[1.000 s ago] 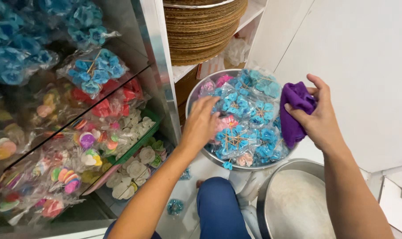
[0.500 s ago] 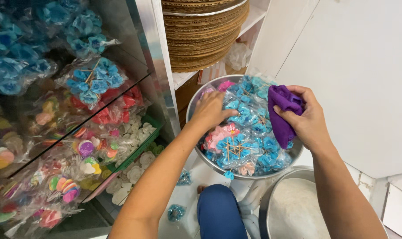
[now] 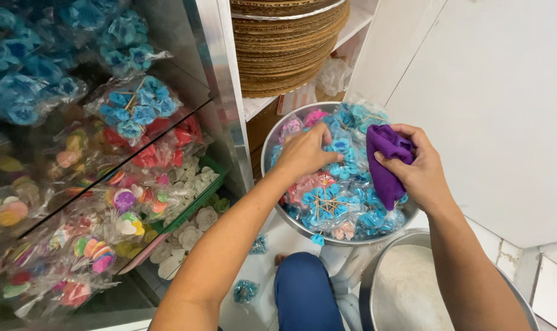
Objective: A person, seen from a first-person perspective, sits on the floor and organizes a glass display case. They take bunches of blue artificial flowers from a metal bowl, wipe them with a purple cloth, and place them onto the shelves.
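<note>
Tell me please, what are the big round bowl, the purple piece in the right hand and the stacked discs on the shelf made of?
The bowl looks like polished metal, probably steel: grey and shiny. The purple cloth in the right hand looks like soft fabric: it folds and bunches. The stacked discs seem cardboard: matte brown, with ridged edges.

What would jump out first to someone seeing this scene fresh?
A round metal bowl at centre, heaped with clear bags of blue flower decorations, draws the eye; the left hand rests on them. The right hand grips a purple cloth over the bowl's right side. Bagged colourful decorations fill the shelves at left.
</note>
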